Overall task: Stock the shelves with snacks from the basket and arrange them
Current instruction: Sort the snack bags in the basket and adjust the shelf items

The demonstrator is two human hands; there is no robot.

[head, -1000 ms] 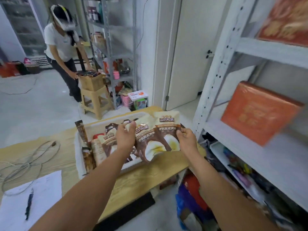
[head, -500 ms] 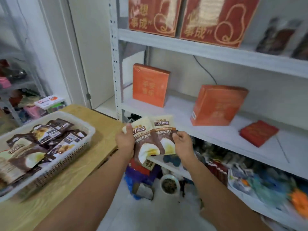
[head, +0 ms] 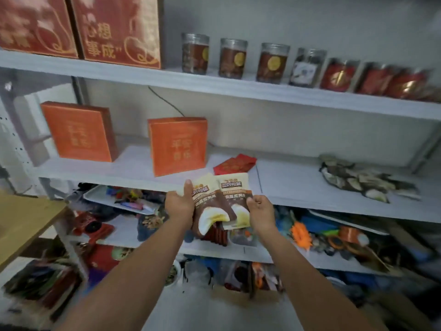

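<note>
snack packets [head: 220, 204]: a fanned bunch of brown-and-cream pouches, held upright in front of the middle shelf [head: 298, 182] edge, below a red packet [head: 235, 163]. left hand [head: 179, 206] grips the left side, thumb on the front face. right hand [head: 261, 212] pinches the right edge with curled fingers. two orange boxes [head: 177, 145] stand left on the shelf.
</note>
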